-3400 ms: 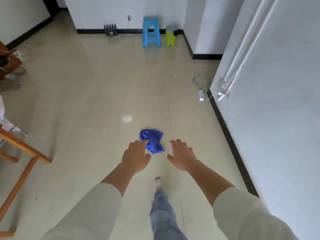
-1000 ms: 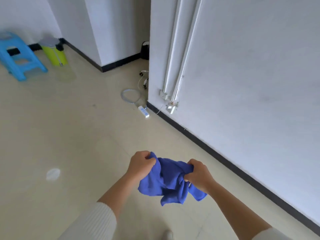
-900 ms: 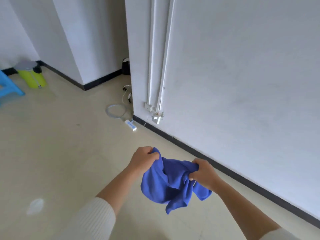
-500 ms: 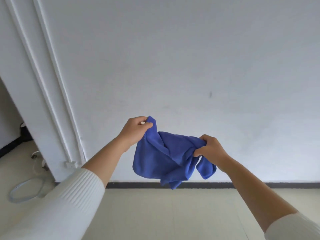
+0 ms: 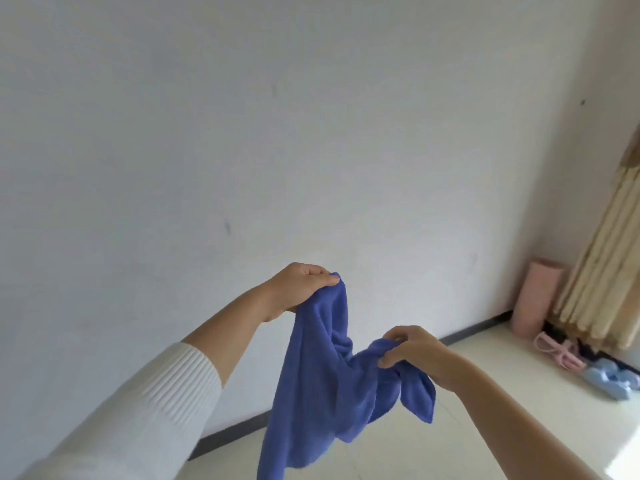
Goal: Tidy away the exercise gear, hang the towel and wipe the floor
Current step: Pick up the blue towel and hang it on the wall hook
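A blue towel (image 5: 318, 393) hangs in the air in front of a white wall, held by both my hands. My left hand (image 5: 298, 289) pinches its upper corner and holds it high. Lower and to the right, my right hand (image 5: 412, 351) grips a bunched part of the cloth, with one end drooping below it. In the far right corner a rolled pink mat (image 5: 535, 299) stands upright, with a pink exercise tool (image 5: 557, 351) and light blue dumbbells (image 5: 613, 379) on the floor beside it.
The white wall (image 5: 242, 150) with its dark baseboard (image 5: 235, 434) fills most of the view. A beige curtain (image 5: 602, 271) hangs at the right edge. Pale floor tiles (image 5: 485, 393) stretch between me and the corner.
I picked the towel off the floor with both hands and turned right along the wall. My left hand has risen and the towel now hangs longer; the corner with the gear has come into view.
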The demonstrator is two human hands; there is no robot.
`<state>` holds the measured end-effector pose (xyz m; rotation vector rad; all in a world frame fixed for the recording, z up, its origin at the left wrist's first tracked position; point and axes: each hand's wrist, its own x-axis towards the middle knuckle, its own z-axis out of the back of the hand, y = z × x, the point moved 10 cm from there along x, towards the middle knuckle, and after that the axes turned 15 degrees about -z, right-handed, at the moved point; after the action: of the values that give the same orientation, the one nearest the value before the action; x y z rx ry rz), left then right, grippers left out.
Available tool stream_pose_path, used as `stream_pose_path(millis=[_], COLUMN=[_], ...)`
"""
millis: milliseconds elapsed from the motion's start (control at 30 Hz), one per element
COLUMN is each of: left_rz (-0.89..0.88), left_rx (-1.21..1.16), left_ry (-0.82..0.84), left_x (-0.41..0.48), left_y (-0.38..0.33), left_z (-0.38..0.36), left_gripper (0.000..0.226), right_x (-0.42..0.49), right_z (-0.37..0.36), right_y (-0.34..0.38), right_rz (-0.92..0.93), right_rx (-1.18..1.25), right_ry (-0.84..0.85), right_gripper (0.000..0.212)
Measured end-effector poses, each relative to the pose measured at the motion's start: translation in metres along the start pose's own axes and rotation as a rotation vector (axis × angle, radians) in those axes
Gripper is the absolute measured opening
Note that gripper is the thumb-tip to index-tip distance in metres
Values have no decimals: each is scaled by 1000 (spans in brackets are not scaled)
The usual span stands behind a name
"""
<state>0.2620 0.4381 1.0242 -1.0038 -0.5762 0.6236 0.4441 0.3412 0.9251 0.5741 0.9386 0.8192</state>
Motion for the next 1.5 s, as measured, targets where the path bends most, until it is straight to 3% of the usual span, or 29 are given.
stream_pose_path(millis=[167, 300, 467, 567, 667, 1000, 1100, 1200, 1267, 1367, 1500], left_rz=[-114, -205, -314, -363, -413, -526, -605, -701, -722, -641, -541], left_rx=[-39, -46, -20, -21, -39, -19, 66, 277, 360, 211, -60], left_ry=[177, 267, 433, 462, 484, 593, 547, 453, 406, 349, 340], left_x=[87, 150, 214, 259, 309, 521, 575, 630, 666, 729, 808], left_y=[-63, -106, -139, -146, -150, -169, -182, -188, -189, -188, -199], left_z=[-102, -169, -246, -279, -307, -404, -434, -463, -484, -519, -561], left_gripper=[26, 21, 20, 19, 16, 10, 11, 7, 12, 13, 4], right_x=[6, 18, 44, 63, 88, 190, 209, 227, 246, 283, 315], right_z=[114, 185, 257, 305, 353, 544, 599, 656, 695, 760, 848], right_y=[-26, -38, -70, -95, -111, -127, -134, -143, -146, -152, -154], right_rz=[32, 99, 86, 84, 110, 111, 40, -69, -103, -97, -5], right_rx=[79, 250, 314, 425, 533, 783, 715, 517, 412, 312, 345], right_ry=[-86, -131, -259, -336, -359, -386, -467, -634, -714, -798, -865], right_gripper=[27, 49, 23, 28, 15, 27, 35, 13, 12, 20, 15])
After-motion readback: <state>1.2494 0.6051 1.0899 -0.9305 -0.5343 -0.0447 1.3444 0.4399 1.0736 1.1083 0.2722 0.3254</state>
